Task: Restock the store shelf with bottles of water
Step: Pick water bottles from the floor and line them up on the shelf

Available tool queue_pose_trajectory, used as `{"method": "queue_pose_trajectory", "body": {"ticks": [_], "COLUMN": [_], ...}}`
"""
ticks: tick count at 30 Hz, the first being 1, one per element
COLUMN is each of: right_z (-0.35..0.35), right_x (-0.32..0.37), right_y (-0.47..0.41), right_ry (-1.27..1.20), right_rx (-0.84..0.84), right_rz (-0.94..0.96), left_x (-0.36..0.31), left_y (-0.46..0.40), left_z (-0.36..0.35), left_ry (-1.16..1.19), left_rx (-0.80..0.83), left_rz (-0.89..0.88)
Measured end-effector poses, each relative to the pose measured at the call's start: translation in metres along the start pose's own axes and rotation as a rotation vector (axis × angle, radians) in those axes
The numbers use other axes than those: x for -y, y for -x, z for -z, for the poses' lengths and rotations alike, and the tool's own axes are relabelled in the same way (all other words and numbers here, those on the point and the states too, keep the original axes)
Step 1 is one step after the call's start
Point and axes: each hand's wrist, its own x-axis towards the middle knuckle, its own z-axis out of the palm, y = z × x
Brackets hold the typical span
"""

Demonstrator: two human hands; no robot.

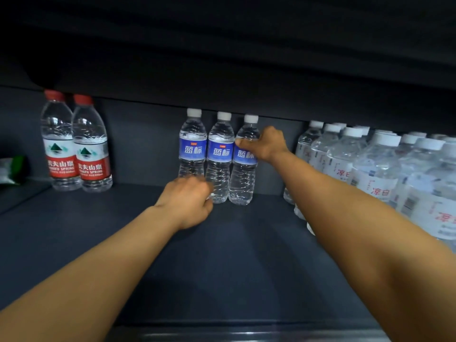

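Three blue-label water bottles with white caps stand in a row at the back of the dark shelf (234, 255). My left hand (188, 201) grips the base of the left blue-label bottle (192, 144), hiding its lower part. The middle blue-label bottle (220, 154) stands upright and touches both neighbours. My right hand (265, 144) is wrapped around the upper body of the right blue-label bottle (243, 174), thumb across the label's top.
Two red-cap, red-label bottles (76, 149) stand at the back left. Several white-cap bottles with white labels (380, 169) crowd the right side. A green packet (12, 169) lies at the far left edge. The upper shelf's underside (222, 58) hangs low overhead.
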Motion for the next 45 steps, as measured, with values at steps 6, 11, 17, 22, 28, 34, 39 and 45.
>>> {"method": "queue_pose_trajectory", "body": {"ticks": [6, 11, 17, 22, 28, 34, 39, 45], "right_z": [0.000, -0.002, -0.005, -0.005, -0.003, 0.014, 0.038, 0.085], "right_x": [-0.004, -0.008, -0.011, -0.014, -0.018, -0.011, 0.001, 0.009], "right_y": [0.004, 0.004, -0.004, -0.002, 0.015, 0.065, 0.150, 0.278], "right_ry": [-0.008, -0.067, -0.116, -0.116, -0.140, 0.100, 0.323, 0.436], "right_rx": [0.069, 0.066, 0.117, 0.110, 0.162, 0.214, 0.262, 0.300], "right_rz": [0.003, 0.022, 0.034, 0.052, 0.049, 0.172, 0.348, 0.426], "left_x": [-0.003, -0.004, -0.003, -0.005, -0.007, -0.018, -0.045, -0.095], "left_y": [0.003, 0.006, 0.004, 0.006, 0.014, 0.039, 0.081, 0.157], "left_z": [0.001, 0.003, 0.002, 0.001, 0.011, 0.035, 0.068, 0.104], "left_ry": [0.024, 0.018, 0.017, 0.009, -0.009, -0.026, -0.043, -0.043], "left_rx": [-0.012, -0.019, -0.002, 0.003, 0.011, 0.001, -0.003, 0.021], "left_rz": [-0.014, -0.029, -0.038, -0.041, -0.035, -0.003, 0.020, 0.006]}}
